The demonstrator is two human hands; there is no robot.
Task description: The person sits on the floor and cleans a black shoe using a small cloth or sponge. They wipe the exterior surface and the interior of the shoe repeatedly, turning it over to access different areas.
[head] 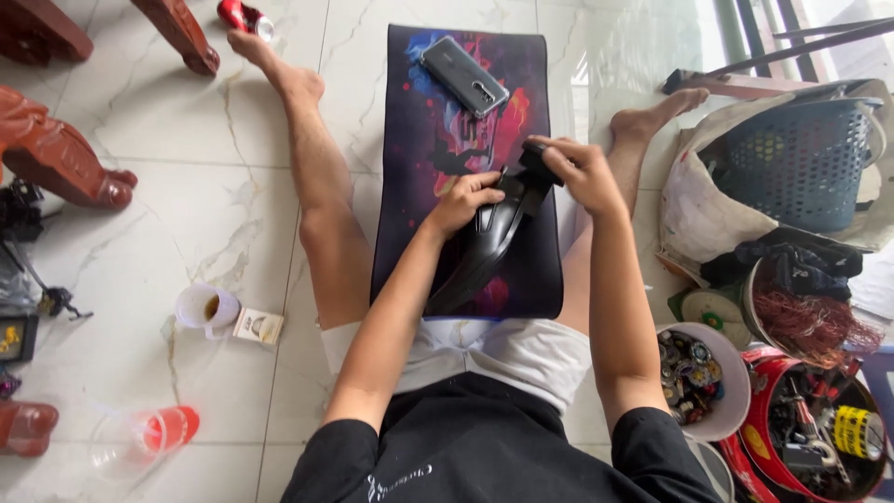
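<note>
— What are you holding?
— A black shoe (pixel 489 240): my left hand (pixel 466 200) clamps its upper, my right hand (pixel 579 172) pinches a dark brush (pixel 538 168) just beyond my left fingertips.
— Risk?
— The glossy leather may slip sideways.

Black short-sleeved shirt (pixel 484 456), white shorts (pixel 521 349), bare feet.
</note>
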